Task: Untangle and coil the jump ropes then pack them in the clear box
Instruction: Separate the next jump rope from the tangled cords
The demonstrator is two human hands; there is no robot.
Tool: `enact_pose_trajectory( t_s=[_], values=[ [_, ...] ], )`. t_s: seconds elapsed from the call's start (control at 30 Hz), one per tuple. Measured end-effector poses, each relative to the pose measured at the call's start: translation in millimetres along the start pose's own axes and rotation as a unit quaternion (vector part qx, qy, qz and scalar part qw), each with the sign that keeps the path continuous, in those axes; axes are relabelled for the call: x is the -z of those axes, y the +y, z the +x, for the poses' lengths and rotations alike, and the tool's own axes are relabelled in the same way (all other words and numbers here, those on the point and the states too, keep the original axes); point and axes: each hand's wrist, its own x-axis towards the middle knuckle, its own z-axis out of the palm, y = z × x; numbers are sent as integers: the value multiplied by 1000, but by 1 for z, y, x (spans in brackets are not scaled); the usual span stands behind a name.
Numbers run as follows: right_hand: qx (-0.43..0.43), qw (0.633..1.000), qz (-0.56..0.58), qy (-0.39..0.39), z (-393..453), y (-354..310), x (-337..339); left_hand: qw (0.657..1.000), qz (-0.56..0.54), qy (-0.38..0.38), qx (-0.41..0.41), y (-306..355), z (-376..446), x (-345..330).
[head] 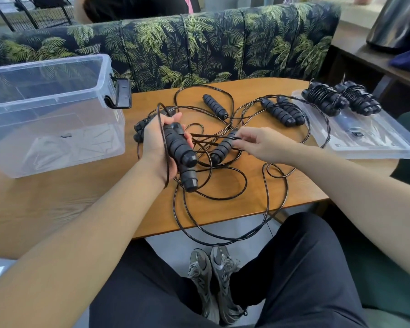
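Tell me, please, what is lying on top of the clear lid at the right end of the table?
Two coiled jump ropes lie side by side on the far end of the clear lid, cords wound around their handles. Whatever lies beneath the bundles is covered.

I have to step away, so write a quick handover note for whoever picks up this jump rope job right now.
Left hand grips two rope handles.
Right hand pinches the cord at a third handle on the table.
Done: two coiled ropes rest on the box lid.
Left: loose tangle to sort, three more handles beyond it. Clear box holds no ropes yet.
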Motion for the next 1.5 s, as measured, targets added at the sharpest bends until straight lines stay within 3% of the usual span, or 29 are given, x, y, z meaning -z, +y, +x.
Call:
enact_pose_trajectory(
  t_s=[0.13,0.37,0.5,0.87,1.07,1.2,1.33,1.5],
  values=[
    [64,994,51,78,3,-8,-3,997,45,-59,17,-4,-6,7],
    [87,993,18,81,13,-39,-3,969,155,-187,45,-15,-34,-12],
    [97,993,18,58,11,-45,-2,978,114,-168,50,-19,-34,-7],
    [21,999,13,27,15,-20,-8,983,-22,-177,47,8,-28,9],
    [9,999,30,13,17,-15,-15,992,-40,-109,43,19,-20,25],
    [71,995,44,52,18,-22,-17,997,-12,-64,49,23,-20,32],
    [78,991,54,93,17,-27,-17,997,48,-40,51,29,-19,38],
    [90,993,2,74,21,-40,-17,985,159,-36,52,34,-18,43]
  ],
)
